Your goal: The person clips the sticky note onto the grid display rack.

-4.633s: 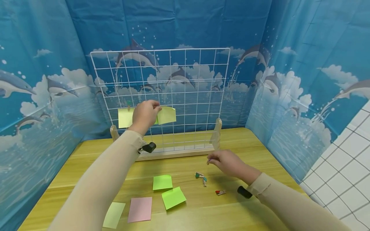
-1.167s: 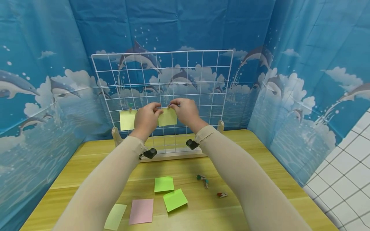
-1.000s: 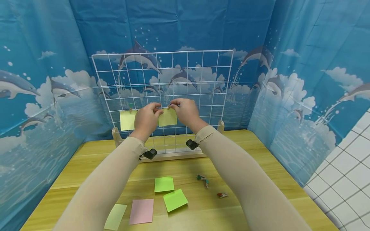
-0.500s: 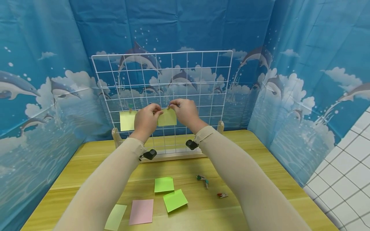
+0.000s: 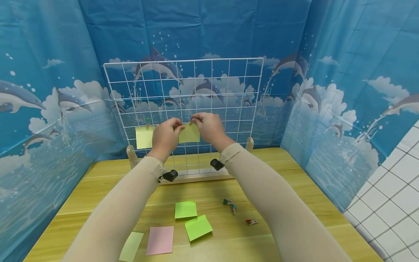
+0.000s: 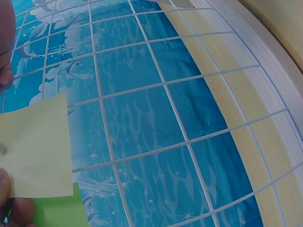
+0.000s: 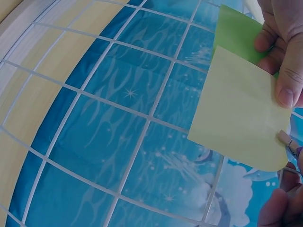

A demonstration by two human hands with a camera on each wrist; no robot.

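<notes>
My left hand [image 5: 166, 138] pinches the upper left corner of a pale yellow sticky note [image 5: 190, 134] against the white wire grid [image 5: 227, 95]. At the note's top right edge, my right hand [image 5: 211, 127] pinches a small wooden clothespin [image 7: 285, 138] with a bit of purple on it. In the right wrist view, the clothespin's tip lies over the note's edge. A green sticky note [image 7: 236, 33] shows partly behind the yellow one, mostly hidden by my left hand in the head view. Further left, another yellow note [image 5: 143, 138] hangs under a green-topped clothespin [image 5: 147, 122].
On the wooden table [image 5: 108, 189] lie two green notes [image 5: 186, 210], a pink note [image 5: 160, 240] and a pale yellow note [image 5: 131, 246]. Several small clothespins [image 5: 251, 221] lie to the right. Dolphin-print curtains [image 5: 229, 32] surround the table.
Since the earliest frame, my right hand has risen from above the table to the grid, bringing the clothespin to the note's top edge. Over the last second both hands stay almost still.
</notes>
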